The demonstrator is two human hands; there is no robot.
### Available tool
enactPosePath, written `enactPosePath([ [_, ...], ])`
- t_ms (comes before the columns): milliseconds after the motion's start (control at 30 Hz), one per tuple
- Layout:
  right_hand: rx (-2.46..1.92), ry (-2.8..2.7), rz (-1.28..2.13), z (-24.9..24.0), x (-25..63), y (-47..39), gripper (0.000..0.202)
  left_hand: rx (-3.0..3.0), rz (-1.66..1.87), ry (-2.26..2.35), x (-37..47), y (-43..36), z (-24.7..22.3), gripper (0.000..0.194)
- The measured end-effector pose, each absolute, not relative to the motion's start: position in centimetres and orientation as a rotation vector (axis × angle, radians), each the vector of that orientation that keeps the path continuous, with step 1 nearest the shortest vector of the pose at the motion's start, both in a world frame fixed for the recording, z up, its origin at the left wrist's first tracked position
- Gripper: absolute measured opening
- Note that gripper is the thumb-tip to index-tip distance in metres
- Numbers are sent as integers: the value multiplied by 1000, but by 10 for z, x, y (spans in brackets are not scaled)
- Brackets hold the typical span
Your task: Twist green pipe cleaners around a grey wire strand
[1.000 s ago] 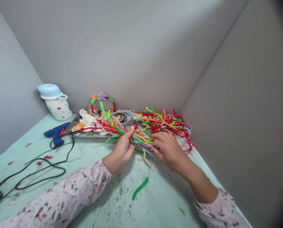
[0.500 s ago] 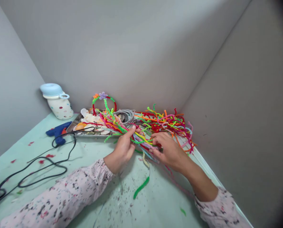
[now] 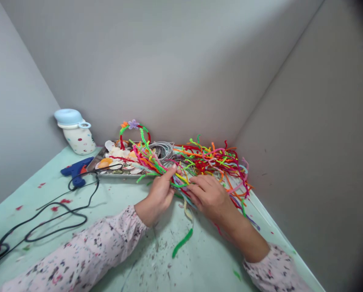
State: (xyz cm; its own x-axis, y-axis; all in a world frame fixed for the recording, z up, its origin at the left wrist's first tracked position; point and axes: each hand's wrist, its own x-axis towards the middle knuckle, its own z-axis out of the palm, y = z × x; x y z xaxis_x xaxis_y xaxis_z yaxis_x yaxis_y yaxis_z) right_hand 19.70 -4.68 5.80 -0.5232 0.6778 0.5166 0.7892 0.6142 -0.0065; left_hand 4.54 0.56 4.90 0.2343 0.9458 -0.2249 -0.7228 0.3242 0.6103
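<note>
Both hands in the pipe cleaner pile [image 3: 208, 160], centre of frame, hard against the back corner where the two grey walls meet.

Left hand [image 3: 160, 192]: fingers pinched shut on a bundle of pipe cleaners, thumb up top, strands fanning up-left over the tray [image 3: 108, 172].

Right hand [image 3: 208, 195]: palm down on the pile, fingers curled into the strands just beside the left fingertips. Can't tell if it's actually gripping one or only pressing.

Pile's right edge runs along the right wall, some strands hang off toward the lower right. No room there.

Tray sits just left of the pile, back against the rear wall, full of shells and bits; a red-green hoop with a purple flower [image 3: 134, 126] stands at its back.

Left of the tray: blue glue gun [image 3: 75, 170] on the worktop [image 3: 117, 194], its black cord [image 3: 62, 207] looping down to the lower-left edge of frame. White pot with blue lid [image 3: 76, 132] in the upper-left corner against the wall.

One loose green pipe cleaner piece [image 3: 182, 242] lies on the worktop below my hands, apart from the pile.

Open room: the worktop strip between my forearms and the stretch between cord and left sleeve. Scraps and red flecks scattered over it.
</note>
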Motion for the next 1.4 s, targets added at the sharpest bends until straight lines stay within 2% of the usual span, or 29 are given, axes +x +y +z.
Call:
enactPosePath([
  [133, -1172, -2303, -173, 60, 194, -49, 15, 449, 1173, 621, 45, 6, 46, 17],
  [267, -1202, -2199, 124, 68, 193, -53, 13, 478, 1184, 605, 45, 6, 46, 20],
  [400, -1242, -2131, 404, 74, 196, -54, 18, 504, 1199, 596, 46, 5, 48, 22],
  [600, -1242, -1922, 646, 76, 205, -49, 23, 556, 1195, 595, 44, 0, 61, 26],
  [700, -1279, -1830, 627, 75, 210, -45, 23, 576, 1169, 562, 42, -2, 67, 28],
  [867, -1322, -1797, 605, 78, 216, -45, 26, 576, 1112, 509, 41, 1, 64, 19],
  [1000, -1318, -1946, 621, 83, 213, -51, 31, 563, 1130, 473, 40, 5, 61, 13],
  [1200, -1292, -2057, 461, 88, 213, -59, 30, 586, 1229, 495, 38, 12, 63, 12],
  [1400, -1249, -1952, 577, 91, 219, -57, 23, 557, 1253, 514, 35, 18, 67, 12],
])
